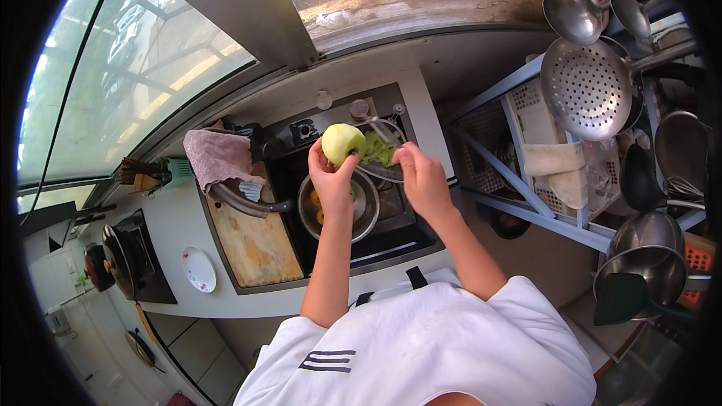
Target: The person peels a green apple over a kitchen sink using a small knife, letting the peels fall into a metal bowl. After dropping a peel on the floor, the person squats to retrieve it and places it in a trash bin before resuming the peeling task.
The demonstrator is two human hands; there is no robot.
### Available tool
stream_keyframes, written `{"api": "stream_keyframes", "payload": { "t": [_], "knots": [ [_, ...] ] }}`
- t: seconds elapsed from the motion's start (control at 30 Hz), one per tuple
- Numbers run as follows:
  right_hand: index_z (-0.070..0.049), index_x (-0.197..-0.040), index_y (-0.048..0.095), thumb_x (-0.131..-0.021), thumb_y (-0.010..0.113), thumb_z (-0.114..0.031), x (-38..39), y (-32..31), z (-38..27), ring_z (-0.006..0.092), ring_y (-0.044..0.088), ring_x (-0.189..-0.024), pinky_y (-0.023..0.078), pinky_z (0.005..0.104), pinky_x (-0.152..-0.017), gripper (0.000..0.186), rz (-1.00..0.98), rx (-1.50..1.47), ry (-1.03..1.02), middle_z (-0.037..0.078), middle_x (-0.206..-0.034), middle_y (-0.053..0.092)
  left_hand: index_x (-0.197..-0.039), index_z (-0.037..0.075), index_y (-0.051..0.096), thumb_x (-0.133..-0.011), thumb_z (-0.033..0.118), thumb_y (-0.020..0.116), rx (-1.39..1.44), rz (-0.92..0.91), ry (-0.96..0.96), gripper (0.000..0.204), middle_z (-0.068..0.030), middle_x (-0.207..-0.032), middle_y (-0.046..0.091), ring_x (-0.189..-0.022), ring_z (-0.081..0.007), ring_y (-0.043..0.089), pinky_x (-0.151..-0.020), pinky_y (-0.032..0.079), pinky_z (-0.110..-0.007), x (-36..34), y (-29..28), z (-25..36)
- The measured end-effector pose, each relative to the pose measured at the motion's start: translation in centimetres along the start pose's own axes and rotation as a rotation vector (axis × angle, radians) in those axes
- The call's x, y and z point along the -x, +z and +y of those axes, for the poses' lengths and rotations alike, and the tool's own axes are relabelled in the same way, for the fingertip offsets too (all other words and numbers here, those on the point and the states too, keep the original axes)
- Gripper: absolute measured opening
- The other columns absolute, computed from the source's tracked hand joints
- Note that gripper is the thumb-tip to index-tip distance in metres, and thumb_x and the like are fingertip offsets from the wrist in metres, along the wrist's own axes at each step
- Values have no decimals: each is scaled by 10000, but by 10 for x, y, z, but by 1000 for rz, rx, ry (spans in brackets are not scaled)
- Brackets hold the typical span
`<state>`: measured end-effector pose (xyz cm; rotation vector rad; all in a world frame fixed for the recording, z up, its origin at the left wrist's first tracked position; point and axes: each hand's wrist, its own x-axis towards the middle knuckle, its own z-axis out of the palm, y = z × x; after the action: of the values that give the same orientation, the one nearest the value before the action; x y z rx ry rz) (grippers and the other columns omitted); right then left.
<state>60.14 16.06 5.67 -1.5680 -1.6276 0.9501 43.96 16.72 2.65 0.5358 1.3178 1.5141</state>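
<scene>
My left hand (333, 177) is wrapped round a pale green apple (344, 143), held up above the sink area with a dark hollow at its lower side. To its right, my right hand (426, 183) is raised with the fingers curled in and the thumb pressed on them. What it grips, if anything, cannot be made out. Just behind, a clear bowl (396, 173) holds light green peels or leaves (380, 148). Below my left hand, a steel bowl (366, 219) contains orange-yellow pieces and something green, partly covered by my wrist and forearm.
A worn wooden cutting board (254, 239) lies left of the steel bowl. Behind it, a pinkish cloth (219, 156) drapes over a dark curved handle (252, 204). Further left is a white plate (198, 269). Ladles and a perforated skimmer (587, 89) hang right, beside a blue-grey rack (496, 158).
</scene>
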Motion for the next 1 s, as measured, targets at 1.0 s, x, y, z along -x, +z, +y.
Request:
{"api": "stream_keyframes", "payload": {
  "t": [1.0],
  "knots": [
    [-43, -888, 614, -1043, 416, -354, -19, 40, 74, 462, 642, -755, 517, 542, -675, 399, -165, 388, 118, 229, -757, 666, -1211, 46, 467, -747, -93, 744, -5, 43, 100, 558, -85, -1216, 545, -1139, -192, 575, -979, 483, -324, 19, 4, 5]
  ]
}}
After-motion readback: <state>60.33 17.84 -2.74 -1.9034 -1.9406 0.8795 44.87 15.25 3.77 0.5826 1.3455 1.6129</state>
